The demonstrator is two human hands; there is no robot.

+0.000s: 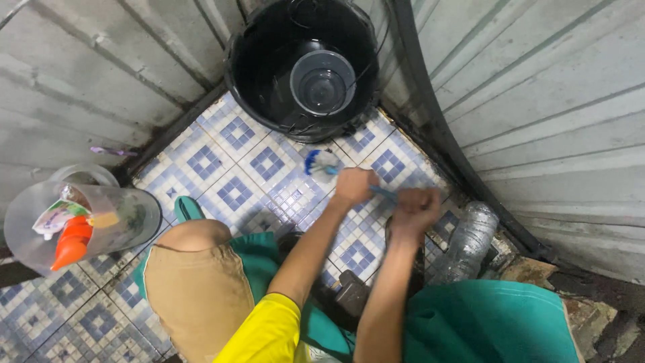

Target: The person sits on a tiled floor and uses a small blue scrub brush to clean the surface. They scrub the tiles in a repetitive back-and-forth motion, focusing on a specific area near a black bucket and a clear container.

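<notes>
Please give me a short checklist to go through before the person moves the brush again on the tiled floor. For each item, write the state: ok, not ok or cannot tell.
1. Both hands grip the handle: left hand nearer the bristles, right hand at the end. Ok.
2. Head of the brush is down at the floor tiles. Ok.
3. Brush head is apart from the black bucket. Ok, but close.
4. Small bucket sits inside the black one, out of the way. Ok.
5. Clear bottle lies beside the right hand. Cannot tell if it is in the way.
6. Floor wet or soapy: cannot tell.

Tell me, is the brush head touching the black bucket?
Apart. The head view shows the brush head lying on tile, with a strip of patterned floor visible between it and the black bucket.
</notes>
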